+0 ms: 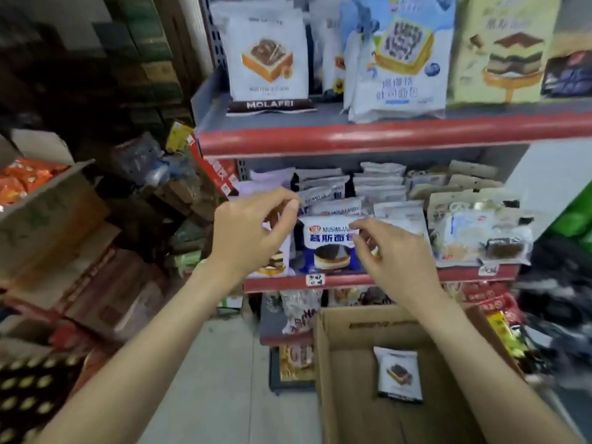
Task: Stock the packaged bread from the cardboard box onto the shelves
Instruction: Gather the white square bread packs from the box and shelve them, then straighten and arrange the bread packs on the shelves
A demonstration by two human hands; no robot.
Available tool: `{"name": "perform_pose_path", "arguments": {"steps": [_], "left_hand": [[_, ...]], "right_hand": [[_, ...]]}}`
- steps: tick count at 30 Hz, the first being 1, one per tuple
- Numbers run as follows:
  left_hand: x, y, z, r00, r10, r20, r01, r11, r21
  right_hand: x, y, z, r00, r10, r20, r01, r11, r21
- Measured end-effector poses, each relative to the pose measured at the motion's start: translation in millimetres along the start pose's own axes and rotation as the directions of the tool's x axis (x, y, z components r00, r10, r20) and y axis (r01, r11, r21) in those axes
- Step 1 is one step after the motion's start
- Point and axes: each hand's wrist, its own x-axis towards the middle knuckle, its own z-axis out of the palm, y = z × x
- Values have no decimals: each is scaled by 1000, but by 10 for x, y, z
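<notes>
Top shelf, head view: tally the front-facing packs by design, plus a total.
White MOLAFEI pack with chocolate toast picture: 1
Blue-and-white blueberry toast pack: 1
Cream layered-cake pack: 1
Dark pack, cut off at the right edge: 1
Total: 4 front-facing; packs stacked behind them are too hidden to count.

An open carton of orange packets [22, 181] sits left, above dark gold-capped bottles [22, 389].

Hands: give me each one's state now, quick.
Left hand: pinches top of a bread pack on the shelf.
Right hand: pinches the same pack.
</notes>
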Motion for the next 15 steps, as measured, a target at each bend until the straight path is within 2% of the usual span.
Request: {"name": "perform_pose_path", "arguments": {"steps": [1,3,5,7,10,12,14,15], "left_hand": [[-176,82,132,987,-93,132,101,993,-57],[-562,206,411,868,-265,420,347,929,-131],[-998,268,737,708,-391,589,551,827,-114],[-1466,323,1056,558,-505,659,679,734,-13],[-2184,415,1542,314,-660,682,826,544,145],[-2593,467,1886,182,-775,606,863,421,280],[-2890,495,2187,114,-866,486,843,343,414],[-2991,500,2318,110,-897,428,824,323,464]], "right_hand": [[-249,135,-15,986,77,149,-78,997,0],[-745,416,-9,887,213,410,-213,976,-47],[-1269,673,48,803,285,523,-277,956,-96],[-1776,891,153,753,358,552,-388,919,-66],[-2454,1222,447,639,504,581,-596,802,-39],[-2835,1452,728,559,593,580,-700,712,-54],[-3128,1662,1024,501,667,552,-772,632,-63],[-3239,1763,1185,470,698,541,-802,594,-70]]}}
